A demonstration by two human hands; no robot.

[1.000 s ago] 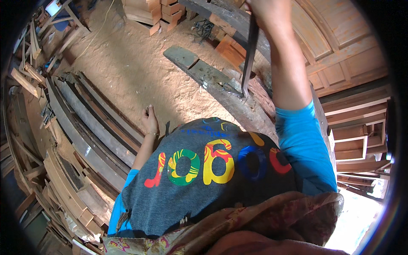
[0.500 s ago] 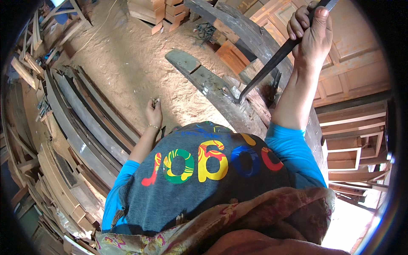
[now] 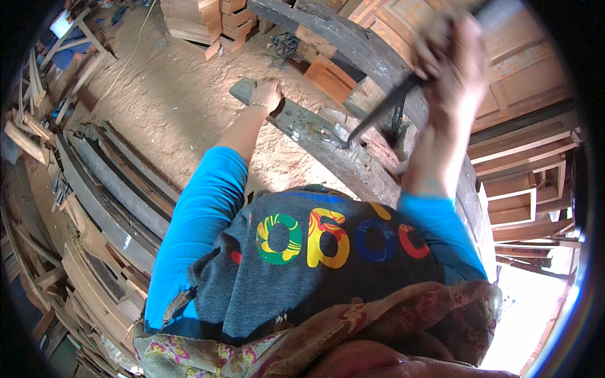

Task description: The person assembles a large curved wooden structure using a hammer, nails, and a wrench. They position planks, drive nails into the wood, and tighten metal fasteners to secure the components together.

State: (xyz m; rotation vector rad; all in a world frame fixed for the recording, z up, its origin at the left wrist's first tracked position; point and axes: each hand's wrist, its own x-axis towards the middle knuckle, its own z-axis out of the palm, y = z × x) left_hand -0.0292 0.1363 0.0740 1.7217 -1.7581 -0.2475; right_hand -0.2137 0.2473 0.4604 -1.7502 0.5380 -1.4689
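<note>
- Dusty floor [image 3: 183,94] along the left edge of the plank [image 3: 305,125]
- Left hand [image 3: 267,93] on plank, cannot tell how open
- Right hand [image 3: 457,66] closed round dark bar [image 3: 386,112]

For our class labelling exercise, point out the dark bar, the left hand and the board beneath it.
Dark bar [image 3: 386,108], head view: lower shaft.
Left hand [image 3: 267,94], head view: back.
Board [image 3: 305,125], head view: upper face.

Wood boxes [image 3: 192,20] stand on the dusty floor [image 3: 173,107]. Long planks [image 3: 104,179] lie at left. Bright light [image 3: 529,315] shines at lower right.
</note>
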